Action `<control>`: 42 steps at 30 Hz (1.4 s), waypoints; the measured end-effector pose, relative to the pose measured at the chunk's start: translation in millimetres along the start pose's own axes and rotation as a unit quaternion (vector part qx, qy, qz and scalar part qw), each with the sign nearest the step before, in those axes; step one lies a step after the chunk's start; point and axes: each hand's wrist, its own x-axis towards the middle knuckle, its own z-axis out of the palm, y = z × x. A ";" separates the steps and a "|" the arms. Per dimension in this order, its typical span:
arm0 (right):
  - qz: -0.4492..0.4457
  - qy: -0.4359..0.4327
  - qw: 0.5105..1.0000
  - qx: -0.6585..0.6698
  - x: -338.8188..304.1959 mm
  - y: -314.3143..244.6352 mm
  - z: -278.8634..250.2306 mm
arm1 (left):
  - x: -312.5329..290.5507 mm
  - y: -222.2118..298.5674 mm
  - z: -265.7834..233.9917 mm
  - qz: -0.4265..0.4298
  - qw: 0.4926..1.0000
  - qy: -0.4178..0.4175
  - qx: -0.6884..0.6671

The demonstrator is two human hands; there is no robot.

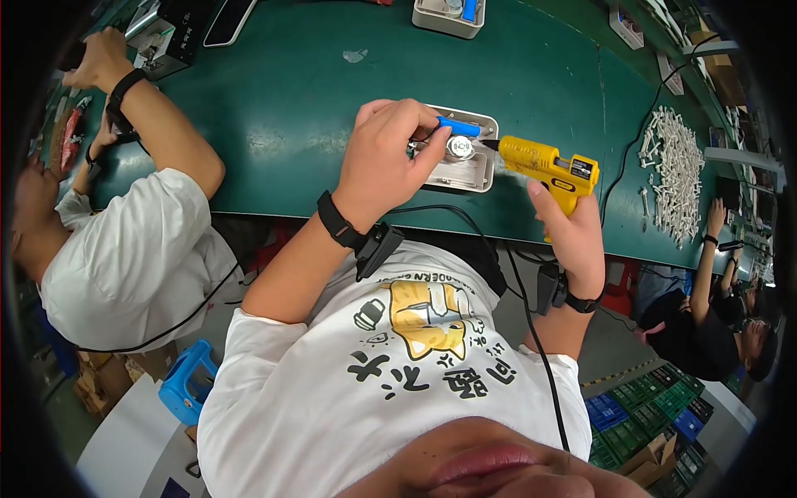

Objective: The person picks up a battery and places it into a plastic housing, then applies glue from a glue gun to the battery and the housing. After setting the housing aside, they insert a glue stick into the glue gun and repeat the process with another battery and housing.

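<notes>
On the green table (274,124), the left hand (386,158) clamps its fingers on a small round part over the grey tray (477,170) while the right hand (573,236) grips the yellow glue gun (548,166), nozzle at the part, gluing seemingly underway, unfinished.

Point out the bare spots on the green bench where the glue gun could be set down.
Widest bare green bench: left of the grey tray, toward the co-worker's forearm. Another patch lies beyond the glue gun, before the white stick pile. Crowded around left hand and right hand.

glue gun (550,164) in right hand (574,234), nozzle seemingly touching tray (465,171)
</notes>
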 end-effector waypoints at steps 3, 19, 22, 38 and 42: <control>0.018 0.005 1.000 0.017 1.5 0.0 0.2 | 4.6 3.9 -3.4 0.025 0.996 0.049 0.072; -0.096 0.038 0.994 -0.023 19.5 -8.6 21.0 | 21.0 -14.9 -7.2 -0.185 0.975 -0.093 -0.078; -0.100 0.047 0.992 -0.058 9.9 -8.1 17.2 | 15.5 -12.9 -7.2 -0.188 0.975 -0.104 -0.062; -0.083 0.027 0.992 -0.093 11.4 -19.7 18.6 | 14.3 -16.6 -8.1 -0.129 0.986 -0.107 0.001; -0.060 0.035 0.985 -0.156 4.2 -29.0 18.3 | 11.1 -16.2 -8.3 -0.124 0.987 -0.105 0.001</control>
